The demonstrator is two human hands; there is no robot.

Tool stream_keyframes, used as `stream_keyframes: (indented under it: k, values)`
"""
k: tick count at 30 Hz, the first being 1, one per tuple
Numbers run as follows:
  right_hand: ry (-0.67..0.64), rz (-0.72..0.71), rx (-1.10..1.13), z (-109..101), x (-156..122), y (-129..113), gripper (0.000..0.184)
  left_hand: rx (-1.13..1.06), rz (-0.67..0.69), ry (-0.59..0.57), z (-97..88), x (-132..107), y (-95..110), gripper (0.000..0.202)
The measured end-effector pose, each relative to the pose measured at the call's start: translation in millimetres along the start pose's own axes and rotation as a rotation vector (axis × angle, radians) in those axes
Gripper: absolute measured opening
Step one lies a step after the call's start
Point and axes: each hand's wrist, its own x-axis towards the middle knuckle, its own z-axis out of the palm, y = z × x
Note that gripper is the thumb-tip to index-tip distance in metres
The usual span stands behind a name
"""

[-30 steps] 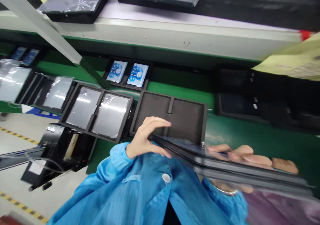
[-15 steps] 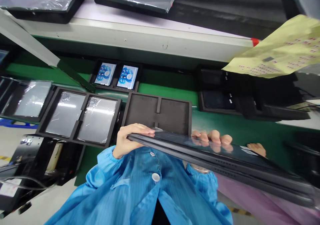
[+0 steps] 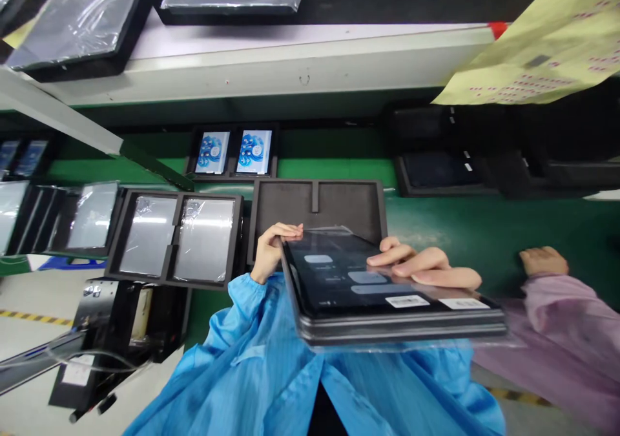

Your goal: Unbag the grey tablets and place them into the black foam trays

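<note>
Two stacked tablets (image 3: 334,297), up before me. L hand (image 3: 271,250) closed round one side edge, thumb hidden; R hand (image 3: 429,261) part-curled, fingers across top, rest can't tell. Best: grip evenly, press lightly. Foam tray (image 3: 351,207) just beyond; co-worker's hand (image 3: 543,261) on bench (image 3: 460,226), well apart.

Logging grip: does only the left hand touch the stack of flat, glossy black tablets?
No, the left hand holds one edge of the stack, while the right hand lies across its top face.
</note>
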Motion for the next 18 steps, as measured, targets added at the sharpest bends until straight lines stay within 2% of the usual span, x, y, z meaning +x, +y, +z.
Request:
stream_keyframes:
  k: [2, 3, 7, 13, 18]
  values:
    - [0.036, -0.221, 0.153, -1.5, 5.4, 4.1, 0.013, 0.021, 0.004, 0.007, 0.7, 0.8, 1.8, 0.049]
    - [0.038, -0.271, 0.188, -1.8, 7.4, 5.5, 0.009, 0.033, 0.002, 0.005, 1.2, 1.6, 3.2, 0.049]
    - [-0.024, -0.241, 0.159, -3.9, 10.0, 5.7, 0.016, 0.088, -0.009, -0.017, 2.9, 4.4, 9.4, 0.049]
    - [-0.018, -0.287, 0.208, -5.5, 13.3, -2.4, 0.017, 0.194, -0.043, -0.037, 4.6, 4.0, 14.8, 0.055]
    - [-0.027, -0.238, 0.193, -6.4, 18.0, -6.6, 0.013, 0.159, -0.066, -0.015, 6.9, 5.0, 17.4, 0.055]
